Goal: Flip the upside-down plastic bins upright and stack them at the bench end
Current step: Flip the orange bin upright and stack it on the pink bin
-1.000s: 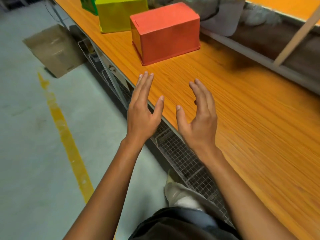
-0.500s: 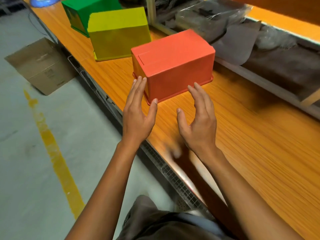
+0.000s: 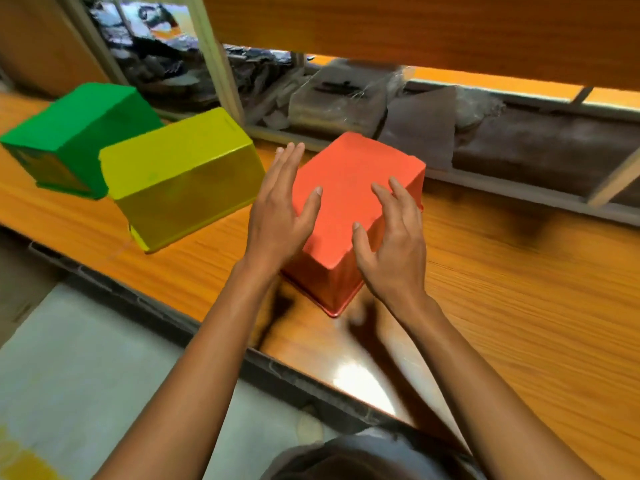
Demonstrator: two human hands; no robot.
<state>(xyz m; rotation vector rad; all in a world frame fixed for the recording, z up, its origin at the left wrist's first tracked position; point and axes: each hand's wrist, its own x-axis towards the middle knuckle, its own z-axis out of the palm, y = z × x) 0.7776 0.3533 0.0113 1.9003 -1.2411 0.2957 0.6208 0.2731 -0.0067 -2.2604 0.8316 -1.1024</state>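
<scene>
Orange-red rectangular plastic bin [image 3: 349, 188] upside down on glossy orange wood-grain tabletop [image 3: 519, 306], base up, straight ahead of me. Head view: left hand [image 3: 280, 216] flat along bin's left side, fingers straight, thumb over base. Right hand [image 3: 394, 244] spread wide over near right edge, fingers slightly bent. Contact: I cannot tell. Yellow plastic bin [image 3: 180, 178] and green plastic bin [image 3: 79, 133] also inverted, further left.

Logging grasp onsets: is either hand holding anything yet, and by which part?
Nothing is held yet. The left hand and right hand are open, one at each side of the upside-down red bin; whether they touch it cannot be told.
</scene>
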